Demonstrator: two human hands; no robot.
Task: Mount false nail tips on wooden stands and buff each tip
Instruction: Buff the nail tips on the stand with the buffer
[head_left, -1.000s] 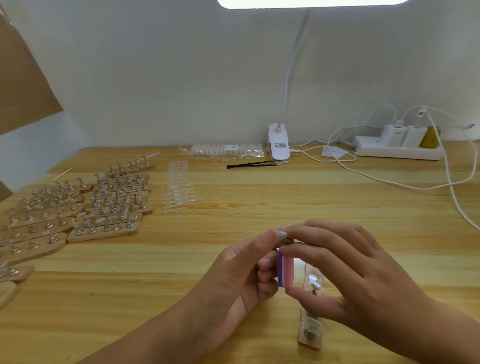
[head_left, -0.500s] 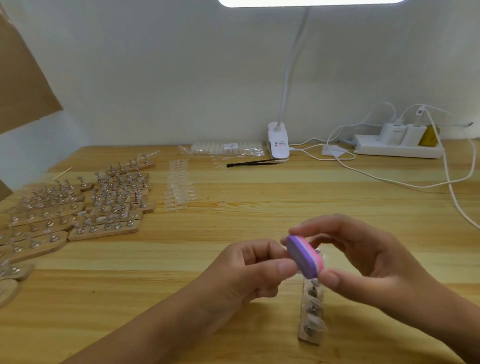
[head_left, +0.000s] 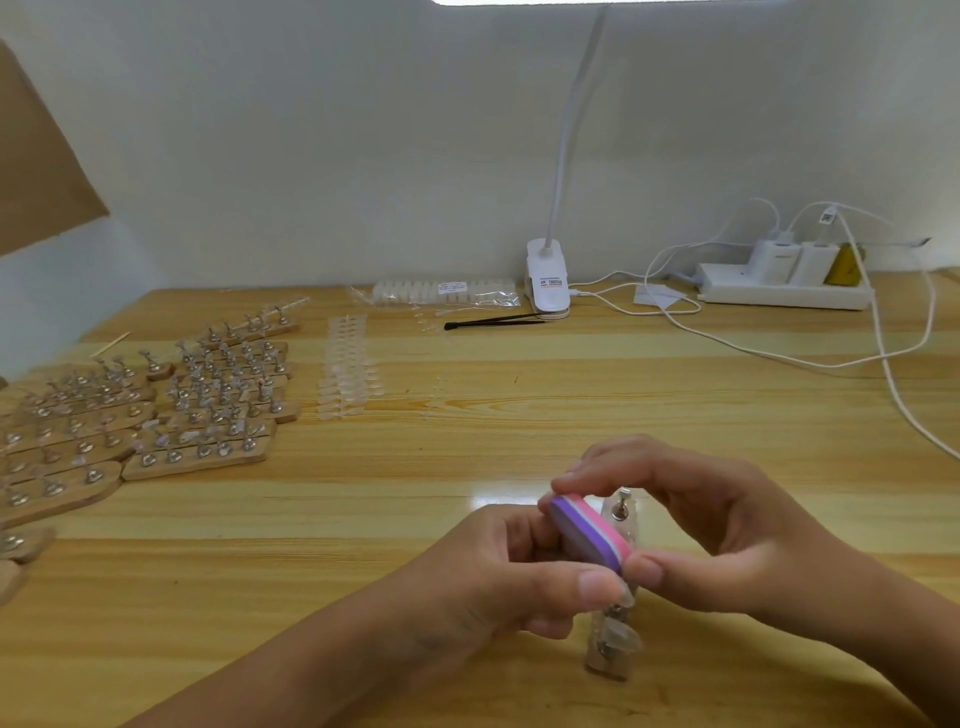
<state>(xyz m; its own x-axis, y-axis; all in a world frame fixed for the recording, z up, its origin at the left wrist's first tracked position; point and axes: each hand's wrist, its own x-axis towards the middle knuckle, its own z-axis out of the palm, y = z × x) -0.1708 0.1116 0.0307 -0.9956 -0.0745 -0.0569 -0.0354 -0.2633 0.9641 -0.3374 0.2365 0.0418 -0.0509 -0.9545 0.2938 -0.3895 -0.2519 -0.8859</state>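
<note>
My right hand (head_left: 727, 525) pinches a pink, white and purple buffer block (head_left: 582, 530) between forefinger and thumb, holding it tilted. My left hand (head_left: 493, 577) is curled just left of it, and its thumb and fingers pinch a small clear nail tip (head_left: 626, 597) against the block's lower end. The tip is mostly hidden. Under both hands a wooden stand (head_left: 610, 657) lies on the table. It carries metal pegs (head_left: 621, 506) and clear tips.
Several wooden stands (head_left: 208, 457) with pegs fill the table's left side. Beside them lie rows of loose clear tips (head_left: 345, 374). At the back are a bag of tips (head_left: 447, 293), black tweezers (head_left: 493, 322), a lamp clamp (head_left: 545, 280), a power strip (head_left: 784, 291) and white cables (head_left: 883, 364).
The buffer block has turned from upright to tilted, with its purple face up. My right hand's fingers have lifted off it to a fingertip pinch, and my left thumb has slid under the block.
</note>
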